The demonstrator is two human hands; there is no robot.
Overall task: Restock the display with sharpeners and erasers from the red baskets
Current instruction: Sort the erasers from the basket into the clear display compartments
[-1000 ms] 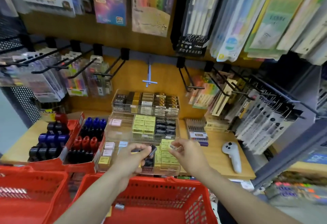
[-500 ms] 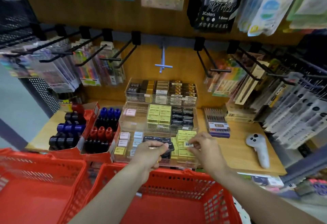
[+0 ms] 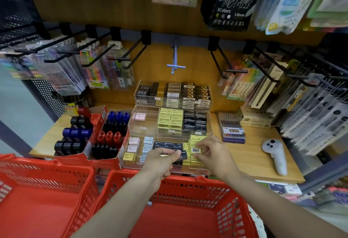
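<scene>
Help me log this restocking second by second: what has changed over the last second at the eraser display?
Little: the camera tilted down and closer. The left hand still pinches a black eraser over the front tray of the display, slightly lower. The right hand still holds a yellow eraser with a barcode above the yellow stack. Both red baskets and the white controller stayed put.

Arms: two, bare from hands to the bottom edge of view, above the red basket (image 3: 188, 209); no sleeves seen.
Hands: left hand (image 3: 162, 159) and right hand (image 3: 214, 155) bare; no gloves, rings or watch seen.
</scene>
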